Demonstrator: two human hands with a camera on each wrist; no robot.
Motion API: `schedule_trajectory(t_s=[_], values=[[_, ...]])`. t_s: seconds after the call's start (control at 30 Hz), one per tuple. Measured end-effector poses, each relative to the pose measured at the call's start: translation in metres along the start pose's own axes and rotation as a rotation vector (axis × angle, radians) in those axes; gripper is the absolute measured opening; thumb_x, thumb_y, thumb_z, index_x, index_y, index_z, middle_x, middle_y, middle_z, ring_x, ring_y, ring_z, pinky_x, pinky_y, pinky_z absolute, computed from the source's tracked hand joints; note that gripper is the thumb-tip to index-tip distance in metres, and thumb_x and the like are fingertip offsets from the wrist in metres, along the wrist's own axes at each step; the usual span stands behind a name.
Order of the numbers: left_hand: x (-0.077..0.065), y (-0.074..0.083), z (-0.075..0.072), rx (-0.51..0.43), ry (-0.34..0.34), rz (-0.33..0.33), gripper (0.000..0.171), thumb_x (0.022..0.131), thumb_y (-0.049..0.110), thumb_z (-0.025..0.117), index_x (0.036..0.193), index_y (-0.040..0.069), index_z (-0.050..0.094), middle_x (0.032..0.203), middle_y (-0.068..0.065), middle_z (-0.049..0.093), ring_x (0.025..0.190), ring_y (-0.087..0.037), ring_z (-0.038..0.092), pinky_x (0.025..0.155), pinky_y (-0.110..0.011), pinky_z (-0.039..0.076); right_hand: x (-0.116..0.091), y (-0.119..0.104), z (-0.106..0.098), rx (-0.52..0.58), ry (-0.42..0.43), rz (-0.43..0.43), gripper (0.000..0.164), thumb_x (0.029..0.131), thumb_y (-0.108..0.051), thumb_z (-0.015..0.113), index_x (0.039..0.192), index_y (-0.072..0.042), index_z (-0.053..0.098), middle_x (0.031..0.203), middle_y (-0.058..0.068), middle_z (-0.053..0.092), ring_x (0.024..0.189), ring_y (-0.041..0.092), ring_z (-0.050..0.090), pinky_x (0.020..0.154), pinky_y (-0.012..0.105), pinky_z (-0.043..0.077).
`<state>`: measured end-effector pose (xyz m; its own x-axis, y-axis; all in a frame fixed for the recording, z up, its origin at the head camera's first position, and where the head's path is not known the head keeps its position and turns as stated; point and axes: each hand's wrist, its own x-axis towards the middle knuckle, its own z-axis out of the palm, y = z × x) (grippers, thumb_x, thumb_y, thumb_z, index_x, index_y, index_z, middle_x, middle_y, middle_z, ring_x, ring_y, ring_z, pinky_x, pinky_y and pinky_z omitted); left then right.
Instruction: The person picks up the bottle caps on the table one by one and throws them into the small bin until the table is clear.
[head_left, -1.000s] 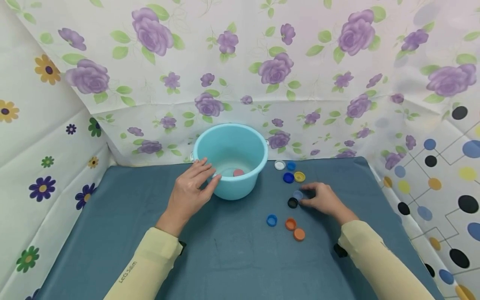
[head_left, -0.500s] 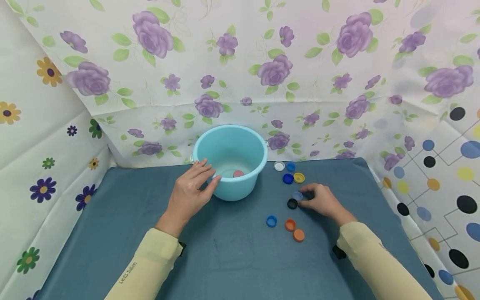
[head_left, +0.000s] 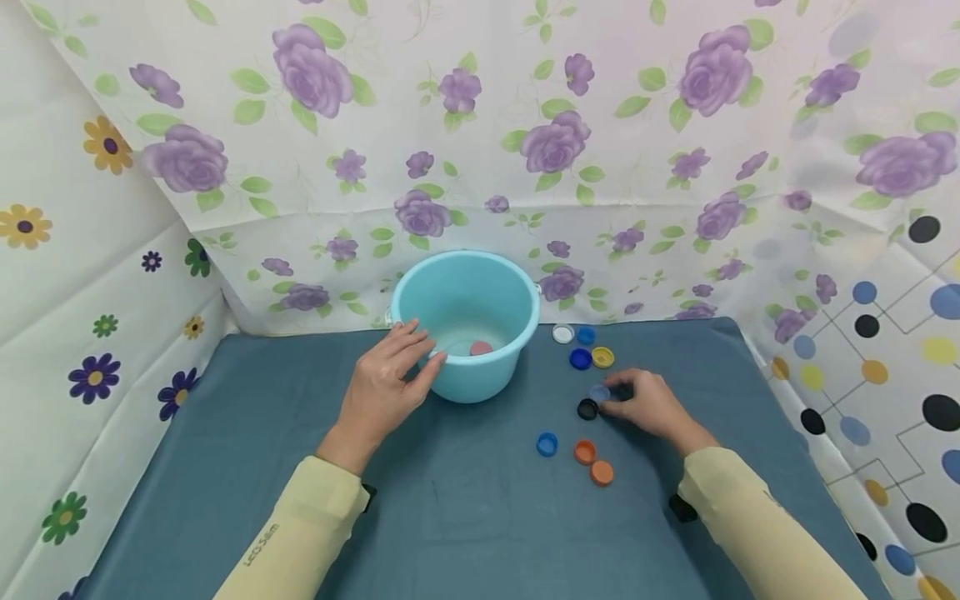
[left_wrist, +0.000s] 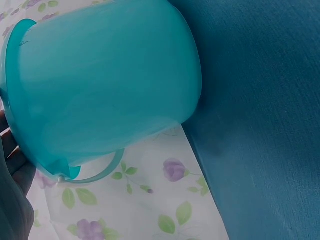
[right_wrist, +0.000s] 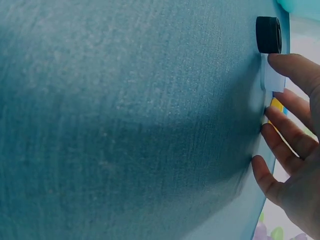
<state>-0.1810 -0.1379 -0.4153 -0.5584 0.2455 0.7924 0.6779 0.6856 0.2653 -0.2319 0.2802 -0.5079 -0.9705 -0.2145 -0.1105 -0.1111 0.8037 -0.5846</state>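
Pale cap (head_left: 599, 393) | pinched by right hand (head_left: 651, 406), black cap (head_left: 588, 409) at its thumb | unmoved this past second; pickup judged incomplete | left hand (head_left: 384, 383) relaxed, touching bucket (head_left: 478, 381)

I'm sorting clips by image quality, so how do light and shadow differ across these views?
Head view: bright, soft shadows on the blue cloth; left wrist view: dimmer, teal-tinted, the left hand dark beside the pale flowered curtain; right wrist view: a broad shadow across the blue cloth, paler toward the top left, the right hand dimly lit.
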Motion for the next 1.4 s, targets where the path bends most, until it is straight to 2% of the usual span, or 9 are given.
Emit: schedule_trajectory(t_s=[0.13, 0.33, 0.6, 0.8, 0.97, 1.13, 1.4], values=[[0.0021, -0.0005, -0.0007, -0.002, 0.004, 0.005, 0.027, 0.084, 0.024, 0.071, 0.102, 0.004, 0.073, 0.104, -0.016, 0.070, 0.116, -0.031, 0.059, 0.109, -0.040, 0.045, 0.0006, -0.0017, -0.0016, 0.023, 0.012, 0.018, 0.042, 0.077, -0.042, 0.075, 0.111, -0.019, 0.066, 0.112, 0.004, 0.065, 0.105, 0.022, 0.060, 0.079, 0.037, 0.059], [0.0029, -0.0011, -0.0013, 0.000, 0.003, 0.010, 0.026, 0.083, 0.023, 0.071, 0.101, 0.004, 0.073, 0.103, -0.015, 0.070, 0.115, -0.031, 0.060, 0.109, -0.039, 0.045, 0.0007, -0.0036, -0.0021, 0.068, 0.019, 0.031, 0.041, 0.078, -0.038, 0.074, 0.113, -0.019, 0.065, 0.108, 0.004, 0.067, 0.096, 0.018, 0.063, 0.064, 0.025, 0.057], [0.0028, -0.0010, -0.0013, 0.003, -0.007, 0.002, 0.026, 0.084, 0.023, 0.071, 0.102, 0.004, 0.073, 0.103, -0.015, 0.070, 0.116, -0.030, 0.059, 0.110, -0.039, 0.044, -0.0002, -0.0036, -0.0003, 0.097, 0.042, 0.029, 0.037, 0.077, -0.035, 0.075, 0.110, -0.022, 0.065, 0.106, 0.002, 0.066, 0.098, 0.019, 0.062, 0.064, 0.027, 0.058], [0.0015, -0.0010, -0.0007, 0.005, -0.006, -0.001, 0.026, 0.083, 0.023, 0.071, 0.102, 0.004, 0.073, 0.103, -0.014, 0.071, 0.115, -0.031, 0.060, 0.110, -0.039, 0.045, 0.0005, -0.0007, 0.0016, 0.087, 0.053, 0.022, 0.036, 0.078, -0.036, 0.075, 0.110, -0.027, 0.065, 0.107, -0.001, 0.066, 0.100, 0.017, 0.062, 0.072, 0.031, 0.059], [0.0006, -0.0006, -0.0006, 0.007, -0.007, -0.004, 0.026, 0.083, 0.024, 0.071, 0.101, 0.005, 0.073, 0.102, -0.015, 0.071, 0.116, -0.030, 0.059, 0.110, -0.039, 0.045, -0.0009, 0.0000, 0.0023, 0.091, 0.052, 0.014, 0.038, 0.078, -0.036, 0.075, 0.113, -0.025, 0.066, 0.108, 0.000, 0.067, 0.101, 0.018, 0.062, 0.076, 0.035, 0.059], [0.0002, -0.0007, -0.0001, 0.004, -0.006, -0.005, 0.026, 0.084, 0.024, 0.071, 0.101, 0.005, 0.073, 0.102, -0.014, 0.071, 0.116, -0.029, 0.060, 0.110, -0.039, 0.045, -0.0012, -0.0010, 0.0021, 0.085, 0.073, 0.015, 0.037, 0.077, -0.040, 0.075, 0.110, -0.024, 0.067, 0.106, -0.001, 0.068, 0.100, 0.018, 0.063, 0.075, 0.034, 0.060], [0.0003, -0.0001, 0.0001, 0.006, -0.008, -0.008, 0.026, 0.083, 0.024, 0.071, 0.101, 0.005, 0.073, 0.102, -0.014, 0.071, 0.116, -0.029, 0.060, 0.110, -0.038, 0.045, 0.0001, -0.0066, -0.0058, 0.141, 0.096, 0.005, 0.045, 0.075, -0.050, 0.074, 0.108, -0.020, 0.066, 0.109, 0.002, 0.067, 0.104, 0.021, 0.063, 0.078, 0.038, 0.061]])
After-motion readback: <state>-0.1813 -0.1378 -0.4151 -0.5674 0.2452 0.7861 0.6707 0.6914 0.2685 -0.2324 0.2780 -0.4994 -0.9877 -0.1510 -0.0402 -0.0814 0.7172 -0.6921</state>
